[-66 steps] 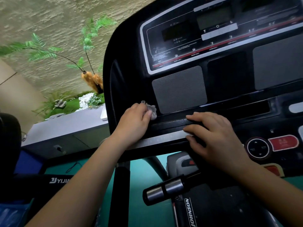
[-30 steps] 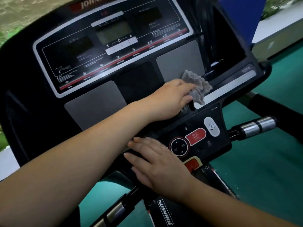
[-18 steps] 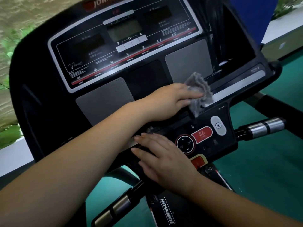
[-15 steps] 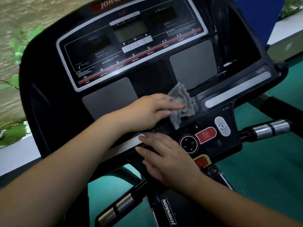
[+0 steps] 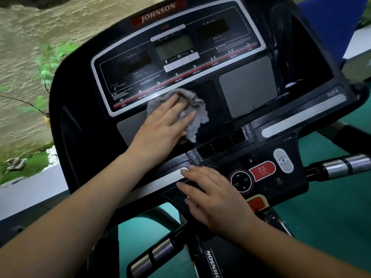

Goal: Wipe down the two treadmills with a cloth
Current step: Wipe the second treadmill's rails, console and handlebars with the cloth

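Note:
A black Johnson treadmill console point(image 5: 301, 63) fills the view, with a display panel point(image 5: 174, 47) at its top. My left hand point(image 5: 162, 125) lies flat on a crumpled grey cloth point(image 5: 197, 109) and presses it against the console just under the display panel's lower edge, left of centre. My right hand point(image 5: 216, 197) rests with fingers spread on the console's lower edge, touching a silver strip point(image 5: 160, 180), left of the round arrow pad point(image 5: 241, 180) and the red STOP button point(image 5: 262, 170). It holds nothing.
Silver-banded handlebar grips stick out at the lower left point(image 5: 154, 255) and at the right point(image 5: 341, 165). Green floor point(image 5: 331, 227) lies below. A stone wall with green plants point(image 5: 46, 71) is at the left, a grey ledge point(image 5: 30, 187) beneath it. A blue panel point(image 5: 331, 23) stands at the top right.
My left hand has carried the cloth from the right side of the console leftward and up onto the area under the display. The right hand has stayed on the lower edge.

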`<state>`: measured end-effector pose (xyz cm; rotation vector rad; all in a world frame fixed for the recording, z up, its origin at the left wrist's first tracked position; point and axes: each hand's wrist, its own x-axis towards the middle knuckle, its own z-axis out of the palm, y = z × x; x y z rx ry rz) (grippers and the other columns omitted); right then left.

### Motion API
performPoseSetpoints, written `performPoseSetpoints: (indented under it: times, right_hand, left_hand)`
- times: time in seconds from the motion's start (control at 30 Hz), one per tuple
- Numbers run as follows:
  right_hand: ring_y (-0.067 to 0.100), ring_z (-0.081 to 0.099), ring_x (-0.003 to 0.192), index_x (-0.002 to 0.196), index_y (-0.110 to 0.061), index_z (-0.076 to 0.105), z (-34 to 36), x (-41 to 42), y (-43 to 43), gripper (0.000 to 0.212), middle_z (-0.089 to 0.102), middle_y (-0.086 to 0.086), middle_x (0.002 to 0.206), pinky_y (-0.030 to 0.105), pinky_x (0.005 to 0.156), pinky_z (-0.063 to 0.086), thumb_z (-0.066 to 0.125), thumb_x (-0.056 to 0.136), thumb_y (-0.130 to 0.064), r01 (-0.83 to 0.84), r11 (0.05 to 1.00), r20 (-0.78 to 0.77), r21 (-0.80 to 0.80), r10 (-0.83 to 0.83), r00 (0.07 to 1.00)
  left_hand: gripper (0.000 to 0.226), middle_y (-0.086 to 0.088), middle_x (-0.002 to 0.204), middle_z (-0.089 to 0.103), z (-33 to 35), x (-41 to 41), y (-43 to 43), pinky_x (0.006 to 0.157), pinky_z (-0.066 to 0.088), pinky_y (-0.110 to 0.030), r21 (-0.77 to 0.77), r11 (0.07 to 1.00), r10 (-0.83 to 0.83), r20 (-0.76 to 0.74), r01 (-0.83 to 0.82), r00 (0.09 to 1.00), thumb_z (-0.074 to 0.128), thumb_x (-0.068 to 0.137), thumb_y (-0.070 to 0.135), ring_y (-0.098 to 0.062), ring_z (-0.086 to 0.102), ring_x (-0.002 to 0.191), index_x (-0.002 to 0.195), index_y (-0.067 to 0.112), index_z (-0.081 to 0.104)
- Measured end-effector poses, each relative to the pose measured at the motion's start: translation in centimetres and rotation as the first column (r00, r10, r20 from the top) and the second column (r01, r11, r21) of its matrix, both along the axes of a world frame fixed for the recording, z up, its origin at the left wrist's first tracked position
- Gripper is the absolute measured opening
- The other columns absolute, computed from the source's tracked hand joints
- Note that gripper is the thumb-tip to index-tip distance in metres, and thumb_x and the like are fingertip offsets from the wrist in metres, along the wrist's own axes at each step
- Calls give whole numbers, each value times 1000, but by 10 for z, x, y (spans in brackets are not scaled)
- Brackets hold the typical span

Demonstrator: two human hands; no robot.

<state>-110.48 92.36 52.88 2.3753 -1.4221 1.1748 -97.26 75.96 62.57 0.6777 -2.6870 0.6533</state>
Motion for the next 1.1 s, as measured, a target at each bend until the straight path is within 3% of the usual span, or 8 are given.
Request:
performPoseSetpoints:
  times: [0.13,0.3,0.4,0.57,0.7,0.8,0.9,1.1]
  right_hand:
    - [22,49,127,118,-15,66,-1,1,0,30,58,6,130,37,107,39,57,91,-26,-1,1000,-5,6,1,1000]
    - [21,51,126,116,-15,67,-1,2,0,29,60,5,128,36,106,39,57,91,-26,4,1000,4,-11,-3,1000]
    - [22,52,125,116,-15,67,-2,1,0,30,60,6,128,37,106,40,58,90,-25,5,1000,6,-11,-5,1000]
    - [22,51,125,116,-16,67,-1,1,1,30,59,5,129,37,106,40,57,90,-26,8,1000,-1,-2,-8,1000]
    - [22,50,126,117,-16,67,-1,0,1,31,59,5,130,36,108,39,57,90,-27,13,1000,-7,-3,-13,1000]
    - [24,52,122,114,-15,67,0,1,1,29,60,7,124,38,106,40,58,89,-26,12,1000,-15,-12,-12,1000]
    - [28,53,113,108,-13,66,2,1,1,24,61,10,113,40,102,41,57,88,-24,26,1000,-28,-17,-26,999]
    - [28,55,111,118,-13,64,1,2,1,30,61,10,120,42,102,41,55,91,-24,4,1000,-34,-3,-4,999]
  left_hand:
    - [42,-12,145,46,40,-46,-22,111,27,-46,-87,995,-32,184,49,982,50,92,32,-36,41,134,133,24,56]
    - [49,2,161,10,58,-95,-25,119,7,-40,-36,997,79,263,-72,961,37,101,33,-23,8,148,148,39,24]
    - [53,-6,156,28,48,-62,-20,116,19,-44,-49,999,26,206,-16,978,48,92,20,-30,26,144,144,30,41]
    - [42,-17,135,55,23,51,-2,107,34,-41,-84,994,61,-100,-69,993,54,86,5,-38,51,123,126,14,63]
    - [43,-8,115,62,32,69,34,97,38,-20,239,953,281,-471,-186,836,50,84,-7,-23,56,108,118,14,67]
    - [37,6,116,55,22,24,64,96,30,-6,553,831,267,-299,-61,916,45,90,22,-6,49,110,122,37,57]
    - [57,0,134,49,0,-17,69,109,29,-28,578,811,137,-32,-93,990,27,89,50,-20,43,125,139,30,45]
    - [52,-7,140,47,10,-85,44,106,19,-17,710,702,-31,-60,65,998,33,95,32,-19,36,133,143,14,43]
